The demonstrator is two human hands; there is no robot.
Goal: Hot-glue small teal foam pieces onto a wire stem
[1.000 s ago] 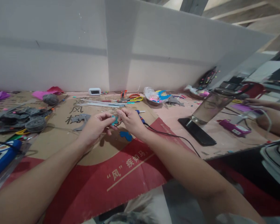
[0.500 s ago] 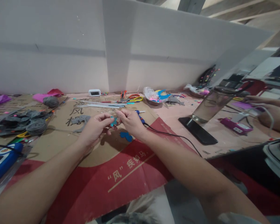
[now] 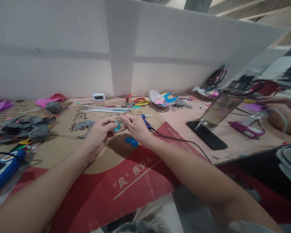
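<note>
My left hand (image 3: 99, 131) and my right hand (image 3: 135, 125) meet above a cardboard sheet (image 3: 106, 155) in the middle of the table. Both pinch a small teal piece (image 3: 117, 126) between thumb and fingertips. A blue cut-out shape (image 3: 131, 141) lies on the cardboard just under my right wrist. A blue-handled glue gun (image 3: 144, 120) with a black cord (image 3: 179, 139) rests right behind my right hand.
Grey felt pieces (image 3: 29, 127) and a blue tool (image 3: 5, 166) lie at left. Scissors (image 3: 139, 101), a small clock (image 3: 98, 96) and a bowl of scraps (image 3: 161, 100) sit by the white partition. A phone (image 3: 206, 137), a water bottle (image 3: 220, 108) and another person's arm (image 3: 280, 113) are at right.
Both hands keep pinching the teal piece in nearly the same place. The view has shifted slightly.
</note>
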